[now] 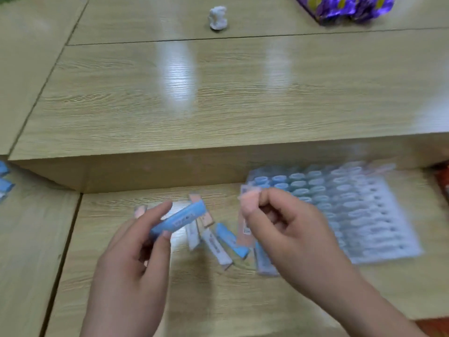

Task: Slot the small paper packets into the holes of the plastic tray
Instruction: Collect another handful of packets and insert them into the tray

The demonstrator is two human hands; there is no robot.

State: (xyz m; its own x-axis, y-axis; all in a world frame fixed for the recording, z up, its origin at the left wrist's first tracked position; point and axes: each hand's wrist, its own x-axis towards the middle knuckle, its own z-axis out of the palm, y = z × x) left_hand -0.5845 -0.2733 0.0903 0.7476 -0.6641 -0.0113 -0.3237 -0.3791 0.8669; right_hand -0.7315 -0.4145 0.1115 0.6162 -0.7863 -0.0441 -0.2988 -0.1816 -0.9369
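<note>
Left of the plastic tray (388, 190), the left hand (131, 259) pinched a blue packet (178, 221); the right hand (286, 229) pinched a pink packet (246, 229).

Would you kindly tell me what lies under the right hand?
A pale blue packet lies on the table, partly beneath the right hand, which pinches a pink packet. The hand hides the tray's near left corner.
</note>
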